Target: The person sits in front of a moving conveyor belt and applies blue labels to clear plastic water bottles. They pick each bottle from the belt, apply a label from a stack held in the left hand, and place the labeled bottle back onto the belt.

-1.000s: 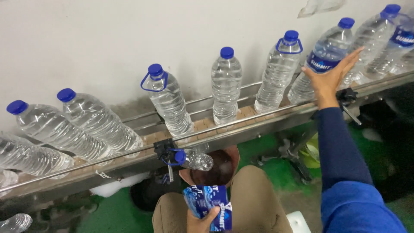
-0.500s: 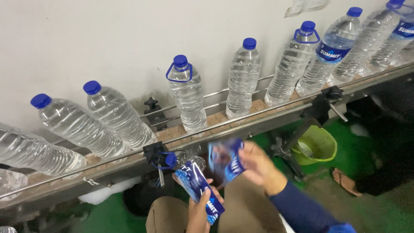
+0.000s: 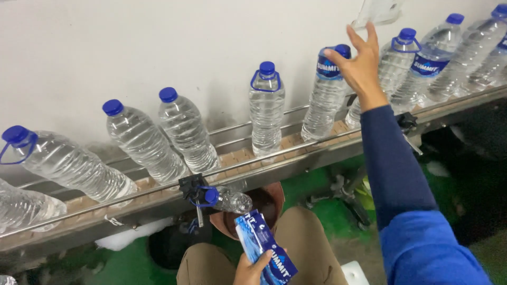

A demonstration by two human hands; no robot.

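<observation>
My left hand (image 3: 252, 270) is low in the view, over my lap, and grips a stack of blue bottle labels (image 3: 263, 248). With its fingers spread, my right hand (image 3: 362, 66) reaches up to a clear water bottle (image 3: 321, 103) on the conveyor (image 3: 296, 158). The thumb rests on a blue label (image 3: 326, 67) wrapped around that bottle's shoulder. Left of it stand unlabelled bottles with blue caps: one upright (image 3: 266, 113) and two leaning (image 3: 187, 132) (image 3: 140, 145). More labelled bottles (image 3: 428, 66) stand to the right, past my arm.
The conveyor slants from lower left to upper right along a white wall (image 3: 158, 42). A small bottle (image 3: 229, 200) lies clamped under the rail above a brown bucket (image 3: 275, 196). My knees (image 3: 301, 237) are close below. The floor (image 3: 327, 184) is green.
My right hand took a label from the stack, then rose to the bottle at upper right, which now wears it. The bottles have shifted right along the conveyor.
</observation>
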